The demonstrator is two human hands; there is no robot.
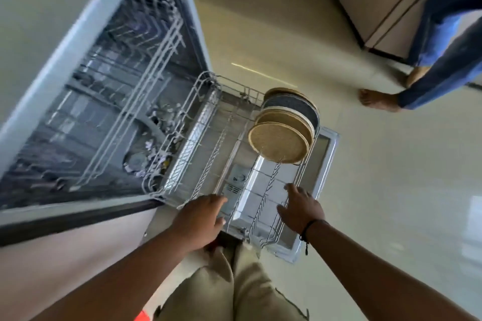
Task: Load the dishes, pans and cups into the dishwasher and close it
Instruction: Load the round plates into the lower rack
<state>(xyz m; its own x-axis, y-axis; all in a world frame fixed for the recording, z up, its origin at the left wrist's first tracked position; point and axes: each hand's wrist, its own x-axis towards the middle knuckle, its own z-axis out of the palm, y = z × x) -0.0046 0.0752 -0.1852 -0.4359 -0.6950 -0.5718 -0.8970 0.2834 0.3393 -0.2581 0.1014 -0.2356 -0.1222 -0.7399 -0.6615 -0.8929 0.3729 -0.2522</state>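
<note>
Dishwasher (109, 101) standing open at left, its door (327, 154) folded down flat and the lower rack (208, 122) drawn fully out over it, which leaves the tines within reach from above. About 5 plates (287, 128), tan and dark grey, stand on edge in the rack's far right corner, leaning one against the next so that the tines hold them apart for washing. Most of the rack is bare wire, so loading is judged to be at an early stage; no pans or cups are visible. Left hand (199, 219) and right hand (302, 207) hover over the rack's near edge, fingers spread and relaxed, holding nothing. The upper rack (146, 41) sits inside the tub. A second person's legs (440, 41) stand on the tiled floor (391, 190) at upper right.
</note>
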